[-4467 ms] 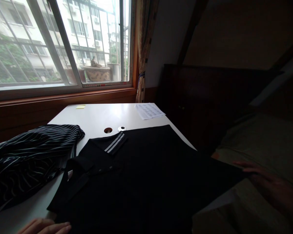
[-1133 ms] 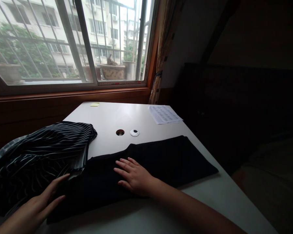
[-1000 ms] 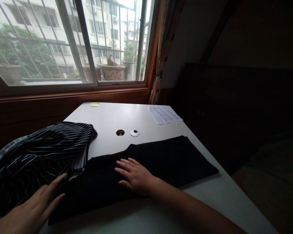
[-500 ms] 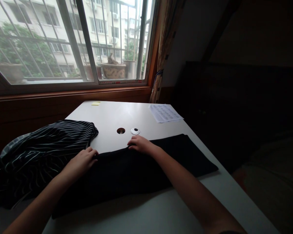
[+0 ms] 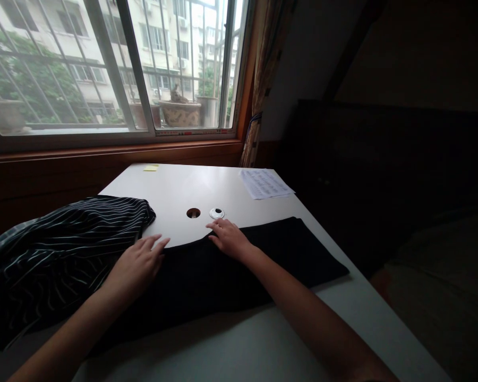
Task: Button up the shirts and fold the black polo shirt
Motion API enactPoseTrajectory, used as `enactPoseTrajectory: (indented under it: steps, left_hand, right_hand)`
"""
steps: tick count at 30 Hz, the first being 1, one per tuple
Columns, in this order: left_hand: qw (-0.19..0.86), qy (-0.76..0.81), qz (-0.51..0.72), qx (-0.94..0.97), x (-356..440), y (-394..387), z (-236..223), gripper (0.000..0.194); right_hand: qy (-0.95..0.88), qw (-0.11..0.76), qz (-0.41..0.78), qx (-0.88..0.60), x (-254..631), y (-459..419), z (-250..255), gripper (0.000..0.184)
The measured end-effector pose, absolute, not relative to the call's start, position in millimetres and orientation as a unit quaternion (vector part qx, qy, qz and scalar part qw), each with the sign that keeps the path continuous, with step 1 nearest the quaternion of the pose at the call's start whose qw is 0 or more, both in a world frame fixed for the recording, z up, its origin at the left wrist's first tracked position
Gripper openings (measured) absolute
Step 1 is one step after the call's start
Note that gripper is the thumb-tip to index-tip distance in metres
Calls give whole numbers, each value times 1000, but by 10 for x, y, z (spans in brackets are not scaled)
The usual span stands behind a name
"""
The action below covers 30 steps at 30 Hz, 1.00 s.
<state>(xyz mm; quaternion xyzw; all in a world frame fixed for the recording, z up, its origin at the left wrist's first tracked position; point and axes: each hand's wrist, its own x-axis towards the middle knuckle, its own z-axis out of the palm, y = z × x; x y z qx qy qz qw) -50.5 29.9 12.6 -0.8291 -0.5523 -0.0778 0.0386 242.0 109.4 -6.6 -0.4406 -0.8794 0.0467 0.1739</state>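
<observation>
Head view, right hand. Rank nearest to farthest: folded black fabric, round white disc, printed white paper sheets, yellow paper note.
From the right hand:
1. Folded black fabric, directly beneath
2. Round white disc, just ahead
3. Printed white paper sheets, ahead and right
4. Yellow paper note, far ahead, left

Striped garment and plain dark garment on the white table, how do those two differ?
The striped garment has thin white lines, while the dark garment looks plain. The striped garment lies bunched and rumpled; the dark garment lies flatter, in a long strip. The striped garment sits at the left, while the dark garment stretches farther right. Both are dark cloth lying on the white table.
</observation>
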Motion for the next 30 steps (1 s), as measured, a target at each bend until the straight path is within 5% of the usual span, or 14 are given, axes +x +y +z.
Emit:
enactPoseTrajectory:
  steps: [13, 23, 30]
  left_hand:
    - [14, -499, -109, -860, -328, -20, -443, 54]
    - [-8, -401, -92, -912, -292, -256, -161, 45]
    - [-17, -366, -97, -925, -279, -529, 27, 48]
  right_hand:
    - [-779, 233, -41, -580, 4005, 742, -480, 35]
    - [-636, 180, -153, -735, 5319, 291, -650, 40]
    - [-567, 199, 22, -799, 5812, 345, -544, 40]
